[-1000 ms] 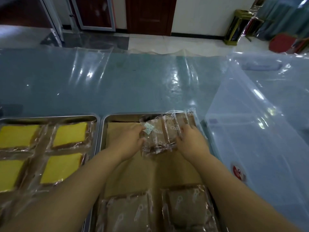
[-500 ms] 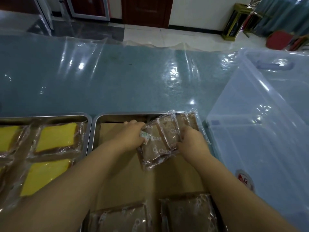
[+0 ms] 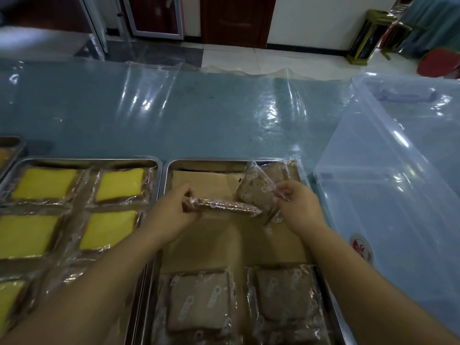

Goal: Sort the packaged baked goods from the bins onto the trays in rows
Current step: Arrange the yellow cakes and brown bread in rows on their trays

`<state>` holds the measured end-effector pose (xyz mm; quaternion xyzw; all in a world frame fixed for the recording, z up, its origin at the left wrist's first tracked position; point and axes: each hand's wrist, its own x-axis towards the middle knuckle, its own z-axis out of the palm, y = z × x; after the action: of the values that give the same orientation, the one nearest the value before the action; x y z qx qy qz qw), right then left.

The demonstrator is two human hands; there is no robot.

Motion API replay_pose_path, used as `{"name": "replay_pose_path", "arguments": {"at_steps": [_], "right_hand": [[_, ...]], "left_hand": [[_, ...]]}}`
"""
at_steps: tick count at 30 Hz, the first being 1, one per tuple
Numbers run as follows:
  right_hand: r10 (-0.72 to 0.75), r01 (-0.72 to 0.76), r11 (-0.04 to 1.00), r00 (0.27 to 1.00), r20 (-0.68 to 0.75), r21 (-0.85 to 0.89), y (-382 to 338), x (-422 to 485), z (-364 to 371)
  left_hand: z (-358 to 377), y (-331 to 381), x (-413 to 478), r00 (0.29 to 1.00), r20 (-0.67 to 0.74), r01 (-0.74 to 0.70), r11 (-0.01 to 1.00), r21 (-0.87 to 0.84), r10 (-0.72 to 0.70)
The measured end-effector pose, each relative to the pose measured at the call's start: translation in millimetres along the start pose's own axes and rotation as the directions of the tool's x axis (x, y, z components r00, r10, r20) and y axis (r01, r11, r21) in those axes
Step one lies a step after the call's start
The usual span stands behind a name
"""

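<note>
Over the paper-lined metal tray [image 3: 169, 170], my left hand [image 3: 171, 212] grips one brown packaged cake [image 3: 224, 205], seen edge-on and pulled leftward. My right hand [image 3: 298, 207] pinches the wrapper of a second brown packaged cake [image 3: 256, 192], tilted up at the tray's far right, with another packet [image 3: 283, 170] lying behind it. Two brown packets [image 3: 199, 300] [image 3: 283, 292] lie side by side at the near end of this tray. The left tray [image 3: 84, 162] holds several yellow packaged cakes [image 3: 119, 181] in rows.
A large clear plastic bin [image 3: 388, 185] stands right of the trays, its wall close to my right forearm. The table [image 3: 174, 120] is covered in shiny clear film. Another tray corner [image 3: 12, 145] shows at far left. Floor, doors and furniture lie beyond the table.
The stack of brown packets held by both hands has been split: my left hand has drawn one packet leftward while my right hand keeps another at the far right.
</note>
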<state>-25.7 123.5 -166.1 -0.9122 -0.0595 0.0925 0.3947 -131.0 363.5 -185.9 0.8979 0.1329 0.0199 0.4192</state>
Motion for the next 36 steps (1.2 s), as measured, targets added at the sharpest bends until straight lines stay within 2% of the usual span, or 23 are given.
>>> {"name": "replay_pose_path", "arguments": {"at_steps": [3, 5, 7, 10, 15, 18, 20, 22, 23, 25, 27, 31, 33, 36], "right_hand": [[-0.026, 0.027, 1.000, 0.999, -0.043, 0.002, -6, -5, 2], [-0.044, 0.045, 0.999, 0.996, -0.071, 0.012, -10, -7, 4], [-0.073, 0.072, 0.997, 0.992, -0.104, -0.012, -13, -7, 8], [-0.111, 0.102, 0.992, 0.985, -0.130, -0.073, -14, -7, 11], [-0.146, 0.134, 0.985, 0.983, -0.114, -0.111, -16, -4, 12], [-0.158, 0.145, 0.985, 0.976, -0.148, -0.091, -19, -1, 12], [-0.251, 0.243, 0.968, 0.955, -0.161, -0.069, -22, -1, 12], [-0.396, 0.393, 0.917, 0.917, -0.046, -0.066, -24, -3, 15], [-0.443, 0.450, 0.887, 0.893, 0.080, -0.103, -23, -5, 17], [-0.397, 0.494, 0.841, 0.841, 0.368, -0.221, -17, -9, 25], [-0.290, 0.475, 0.822, 0.824, 0.486, -0.315, -8, -12, 31], [-0.245, 0.397, 0.851, 0.879, 0.409, -0.342, -2, -13, 35], [-0.261, 0.381, 0.861, 0.900, 0.350, -0.337, -1, -11, 34], [-0.289, 0.369, 0.868, 0.920, 0.266, -0.332, -4, -6, 32]], "left_hand": [[-8, -4, -17, 0.998, 0.020, -0.055, 0.990, 0.129, 0.053], [-10, -9, -25, 0.990, 0.074, -0.139, 0.927, 0.349, 0.121], [-10, -13, -30, 0.987, 0.103, -0.161, 0.872, 0.463, 0.127], [1, -13, -35, 0.980, 0.115, -0.194, 0.891, 0.411, 0.160], [27, -13, -40, 0.939, 0.306, -0.283, 0.854, 0.437, 0.154], [25, -15, -43, 0.944, 0.271, -0.302, 0.831, 0.468, 0.190], [19, -15, -48, 0.949, 0.246, -0.296, 0.827, 0.478, 0.197], [14, -14, -54, 0.950, 0.239, -0.296, 0.823, 0.485, 0.201], [12, -14, -56, 0.952, 0.226, -0.292, 0.829, 0.478, 0.205], [8, -14, -58, 0.958, 0.180, -0.281, 0.846, 0.453, 0.222], [5, -12, -56, 0.964, 0.117, -0.266, 0.861, 0.433, 0.239], [9, -9, -42, 0.958, 0.007, -0.267, 0.887, 0.378, 0.286], [15, -6, -31, 0.956, 0.031, -0.282, 0.885, 0.371, 0.291], [30, 0, -10, 0.954, 0.148, -0.296, 0.890, 0.348, 0.260]]}}
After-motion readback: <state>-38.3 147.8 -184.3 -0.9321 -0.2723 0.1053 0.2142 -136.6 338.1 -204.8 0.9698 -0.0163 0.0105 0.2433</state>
